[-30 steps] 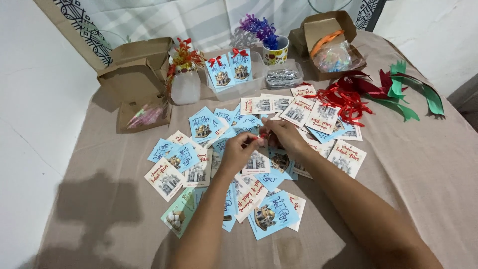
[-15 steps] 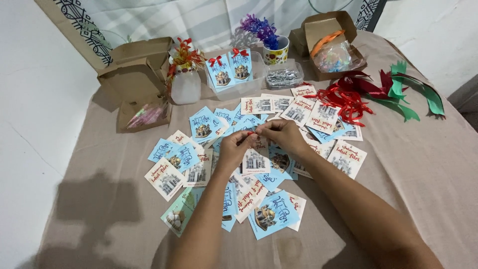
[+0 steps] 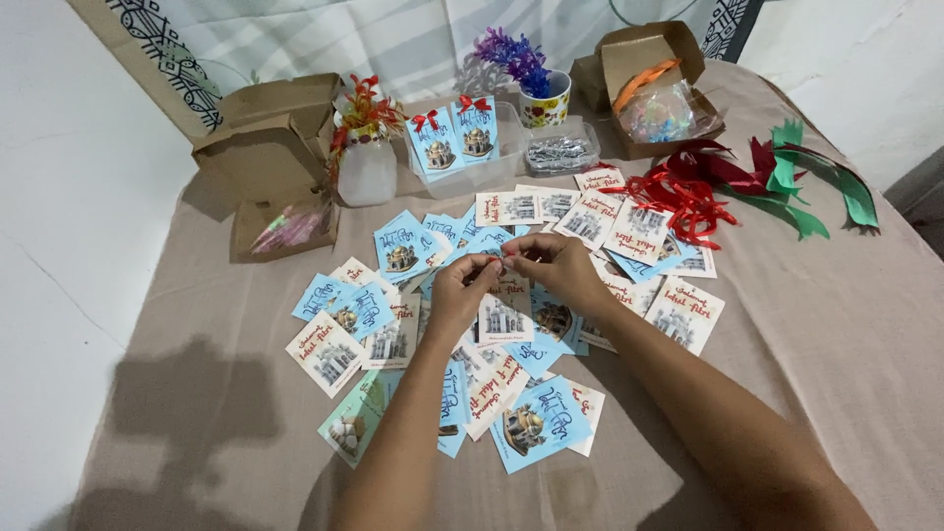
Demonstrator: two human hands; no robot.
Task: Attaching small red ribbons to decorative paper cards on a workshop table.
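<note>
My left hand (image 3: 460, 287) and my right hand (image 3: 557, 269) meet fingertip to fingertip over the middle of the table. Together they pinch the top edge of a small white card with a building picture (image 3: 503, 317). A tiny bit of red ribbon (image 3: 509, 254) shows between the fingertips. Under and around the hands lie several loose cards, blue ones (image 3: 539, 421) and white ones (image 3: 325, 352), scattered over the beige tablecloth (image 3: 806, 324).
At the back stand a clear tray (image 3: 511, 147) with two bowed blue cards, a white vase of red flowers (image 3: 366, 162), a cup of purple flowers (image 3: 544, 98) and cardboard boxes (image 3: 264, 147). Red ribbons (image 3: 678, 197) and green ribbons (image 3: 816, 192) lie at right.
My hands have shifted slightly and my right hand's fingers have drawn closer to the left at the card's top. The loose cards have not moved.
</note>
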